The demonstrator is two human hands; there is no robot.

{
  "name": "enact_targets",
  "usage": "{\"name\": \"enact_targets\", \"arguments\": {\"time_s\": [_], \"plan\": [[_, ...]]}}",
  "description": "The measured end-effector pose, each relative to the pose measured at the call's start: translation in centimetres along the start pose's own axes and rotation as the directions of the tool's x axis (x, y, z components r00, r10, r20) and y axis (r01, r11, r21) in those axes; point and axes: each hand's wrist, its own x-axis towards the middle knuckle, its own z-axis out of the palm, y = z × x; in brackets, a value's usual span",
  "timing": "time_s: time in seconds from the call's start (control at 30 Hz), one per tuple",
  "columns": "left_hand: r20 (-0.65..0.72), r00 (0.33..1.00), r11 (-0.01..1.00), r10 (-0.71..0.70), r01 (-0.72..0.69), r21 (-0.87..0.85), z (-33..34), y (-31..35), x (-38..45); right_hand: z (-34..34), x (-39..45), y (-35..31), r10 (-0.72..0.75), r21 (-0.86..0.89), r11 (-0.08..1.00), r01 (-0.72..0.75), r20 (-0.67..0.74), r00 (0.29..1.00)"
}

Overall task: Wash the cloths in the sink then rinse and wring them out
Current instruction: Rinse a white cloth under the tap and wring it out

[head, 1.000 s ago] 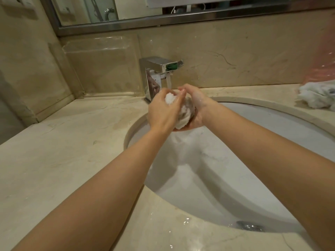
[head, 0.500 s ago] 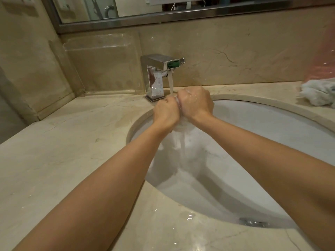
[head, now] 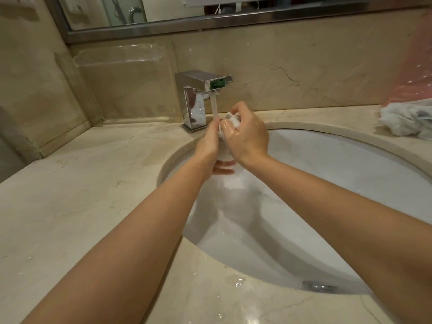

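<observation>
Right now we are in the rinsing step, by our reading: our left hand (head: 210,139) and right hand (head: 247,134) are together under the stream of water (head: 214,106) that falls from the chrome faucet (head: 198,97), over the back part of the sink (head: 350,183). Between the two hands sits a small white cloth (head: 231,119), bunched into a wad; only its top and a pale strip lower down show, the rest is hidden by our palms. Our right grip is curled round the wad from the right, fingers wet and bent over its top. Our left grip presses against it from the left with fingers folded round it, as far as we can tell from the back of the hand.

A second heap of white cloths (head: 406,120) lies on the tabletop (head: 81,195) at the far right, well apart from the basin, so the task seems some way from done.

Next, we judge, the wad wants a firm squeeze or twist, the two hands turning against each other, held low over the basin so the water runs down into the sink and not onto the wet tabletop edge near us.
</observation>
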Motion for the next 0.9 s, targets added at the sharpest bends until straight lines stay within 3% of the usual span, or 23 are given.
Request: {"name": "enact_targets", "arguments": {"time_s": [0.07, 0.17, 0.23, 0.27, 0.33, 0.37, 0.4, 0.47, 0.53, 0.6, 0.67, 0.73, 0.8, 0.9], "plan": [[0.135, 0.986, 0.981, -0.099, 0.119, -0.153, -0.5, 0.0, 0.3, 0.2, 0.0, -0.1, 0.048, 0.104, 0.993, -0.054, 0.061, 0.997], [0.094, 0.995, 0.93, -0.022, 0.054, -0.363, -0.6, 0.3, 0.3, 0.0, 0.7, -0.8, 0.173, 0.29, 0.932, -0.216, 0.167, 0.971], [-0.05, 0.996, 0.951, 0.079, -0.09, -0.297, -0.3, 0.4, 0.5, -0.3, 1.2, -1.4, 0.321, 0.328, 0.853, -0.405, 0.281, 0.904], [-0.132, 0.982, 0.959, 0.133, -0.161, -0.235, -0.2, 0.4, 0.7, -0.5, 1.5, -1.7, 0.406, 0.321, 0.791, -0.521, 0.362, 0.839], [-0.255, 0.932, 0.953, 0.256, -0.288, -0.093, -0.3, 0.2, 0.9, -1.2, 2.0, -1.7, 0.543, 0.264, 0.602, -0.753, 0.556, 0.629], [-0.276, 0.9, 0.937, 0.337, -0.35, 0.001, -0.3, 0.1, 0.9, -1.2, 2.2, -1.3, 0.561, 0.24, 0.526, -0.816, 0.623, 0.545], [-0.262, 0.87, 0.908, 0.418, -0.404, 0.108, -0.2, -0.2, 0.9, -1.2, 2.3, -0.8, 0.57, 0.246, 0.472, -0.847, 0.647, 0.506], [-0.182, 0.832, 0.838, 0.524, -0.465, 0.286, 0.4, -0.5, 0.3, -0.5, 2.2, 0.1, 0.636, 0.286, 0.387, -0.877, 0.606, 0.478], [-0.174, 0.856, 0.834, 0.487, -0.398, 0.382, 0.8, -0.6, 0.3, 0.2, 1.9, 0.2, 0.665, 0.272, 0.46, -0.845, 0.525, 0.531], [-0.202, 0.895, 0.855, 0.398, -0.282, 0.435, 0.5, -0.5, 0.3, 1.0, 1.2, 0.0, 0.637, 0.191, 0.664, -0.723, 0.361, 0.681], [-0.173, 0.92, 0.842, 0.351, -0.23, 0.488, 0.0, -0.7, 0.0, 1.2, 0.7, 0.0, 0.523, 0.079, 0.834, -0.545, 0.201, 0.829], [-0.148, 0.926, 0.838, 0.347, -0.235, 0.492, -0.3, -0.8, -0.3, 0.9, 0.2, -0.1, 0.376, -0.019, 0.926, -0.377, 0.109, 0.92], [-0.133, 0.934, 0.84, 0.331, -0.228, 0.492, -0.4, -0.9, -0.3, 0.5, 0.1, 0.3, 0.223, -0.065, 0.974, -0.217, 0.086, 0.971], [-0.146, 0.946, 0.869, 0.291, -0.198, 0.453, -0.6, -0.6, -0.3, -0.2, 0.5, 0.3, 0.016, -0.064, 0.998, -0.009, 0.109, 0.994]]}}
